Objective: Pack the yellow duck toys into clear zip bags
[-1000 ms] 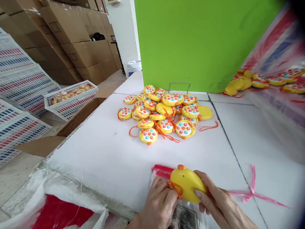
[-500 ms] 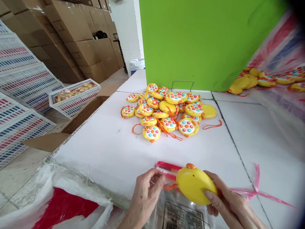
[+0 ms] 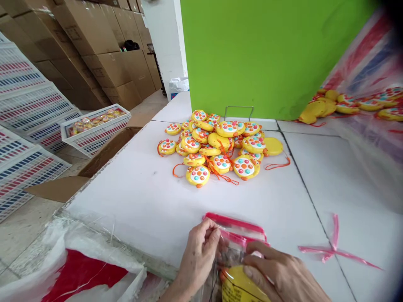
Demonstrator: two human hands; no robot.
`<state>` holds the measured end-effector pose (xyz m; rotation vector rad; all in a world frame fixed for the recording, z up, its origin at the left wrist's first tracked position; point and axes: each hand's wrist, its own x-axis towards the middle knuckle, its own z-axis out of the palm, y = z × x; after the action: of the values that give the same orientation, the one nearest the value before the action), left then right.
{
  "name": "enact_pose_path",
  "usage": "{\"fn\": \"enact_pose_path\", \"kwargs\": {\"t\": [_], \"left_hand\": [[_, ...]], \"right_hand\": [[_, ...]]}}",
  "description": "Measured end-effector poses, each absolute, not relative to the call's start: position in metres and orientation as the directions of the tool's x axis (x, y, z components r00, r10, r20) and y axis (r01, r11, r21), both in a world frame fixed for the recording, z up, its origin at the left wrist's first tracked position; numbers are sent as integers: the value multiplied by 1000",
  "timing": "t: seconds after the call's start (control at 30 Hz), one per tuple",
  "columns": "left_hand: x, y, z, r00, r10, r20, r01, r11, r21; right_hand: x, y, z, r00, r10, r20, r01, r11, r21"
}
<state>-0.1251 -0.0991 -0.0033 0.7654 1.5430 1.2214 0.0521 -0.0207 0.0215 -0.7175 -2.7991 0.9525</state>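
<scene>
Bottom center: your left hand (image 3: pixel 200 255) pinches the bag (image 3: pixel 232 254), your right hand (image 3: pixel 280 268) is at the yellow toy (image 3: pixel 235 282) inside, can't tell its grip.

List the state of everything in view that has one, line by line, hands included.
Left hand: pinching the clear bag's pink edge
Right hand: over the yellow toy, grip unclear
Clear bag: mouth appears open
Yellow toy: inside the bag
Toy pile: heaped, unbagged
Pink ribbon: lying loose
Cardboard box: flap open
White basket: holding toys
White sack: open, red inside
Green panel: upright
</scene>
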Motion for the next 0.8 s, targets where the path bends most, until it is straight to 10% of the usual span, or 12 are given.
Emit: {"fn": "enact_pose_path", "kwargs": {"t": [0.43, 0.6, 0.8], "left_hand": [[-119, -97, -2, -178, 936, -304, -56, 299, 953], [-107, -100, -1, -267, 943, -198, 226, 261, 938], [-105, -103, -12, -272, 925, -266, 100, 302, 948]], "right_hand": [[9, -30, 1, -722, 616, 315, 484, 775, -407], [6, -25, 3, -720, 650, 243, 537, 743, -400], [62, 6, -9, -472, 881, 23, 689, 385, -614]]}}
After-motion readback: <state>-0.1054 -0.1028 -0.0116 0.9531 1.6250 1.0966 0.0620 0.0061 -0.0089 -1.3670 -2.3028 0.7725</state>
